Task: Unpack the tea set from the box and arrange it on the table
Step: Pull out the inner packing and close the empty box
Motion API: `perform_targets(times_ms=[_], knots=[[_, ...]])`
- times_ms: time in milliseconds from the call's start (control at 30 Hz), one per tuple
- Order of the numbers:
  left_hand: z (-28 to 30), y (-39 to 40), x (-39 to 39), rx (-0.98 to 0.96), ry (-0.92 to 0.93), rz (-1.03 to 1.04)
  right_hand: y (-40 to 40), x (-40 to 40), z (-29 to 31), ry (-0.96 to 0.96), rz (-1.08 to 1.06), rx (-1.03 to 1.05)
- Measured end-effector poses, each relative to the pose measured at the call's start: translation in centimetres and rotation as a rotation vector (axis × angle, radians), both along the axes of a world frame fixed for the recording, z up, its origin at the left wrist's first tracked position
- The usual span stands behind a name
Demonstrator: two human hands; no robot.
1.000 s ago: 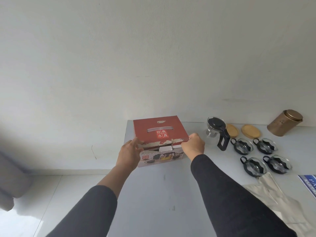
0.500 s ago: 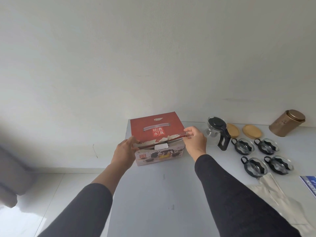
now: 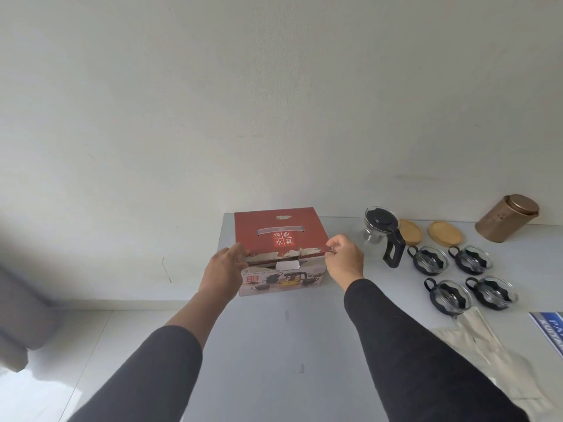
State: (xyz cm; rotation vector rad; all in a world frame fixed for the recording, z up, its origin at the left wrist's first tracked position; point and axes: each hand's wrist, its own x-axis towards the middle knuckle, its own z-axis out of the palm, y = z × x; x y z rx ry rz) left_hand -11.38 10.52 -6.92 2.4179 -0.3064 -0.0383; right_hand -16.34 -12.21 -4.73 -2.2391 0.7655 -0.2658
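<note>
A red tea set box (image 3: pixel 280 231) stands at the far left corner of the grey table (image 3: pixel 274 345), its lid flaps down with a torn front edge. My left hand (image 3: pixel 221 271) holds the box's front left corner. My right hand (image 3: pixel 344 260) pinches the lid's front right corner. To the right stand a glass teapot (image 3: pixel 382 231) with a black lid and handle, several glass cups (image 3: pixel 454 274) in black holders, and two wooden coasters (image 3: pixel 446 233). What is inside the box is hidden.
A copper tin (image 3: pixel 507 222) leans at the back right against the white wall. A cream cloth bag (image 3: pixel 499 354) and a blue printed sheet (image 3: pixel 551 328) lie at the right edge. The table's left edge drops to a white floor.
The box lid, slightly raised half a second ago, has come down. My right hand moved to the lid's front right corner; my left hand stayed on the left corner.
</note>
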Motion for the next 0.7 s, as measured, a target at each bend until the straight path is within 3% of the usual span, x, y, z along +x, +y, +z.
perform_targets(times_ms=[400, 700], knots=[[0.6, 0.5, 0.0, 0.014, 0.028, 0.028, 0.3, 0.4, 0.2, -0.233, -0.096, 0.333], [0.2, -0.5, -0.2, 0.024, 0.017, 0.008, 0.2, 0.8, -0.8, -0.043, -0.041, 0.015]])
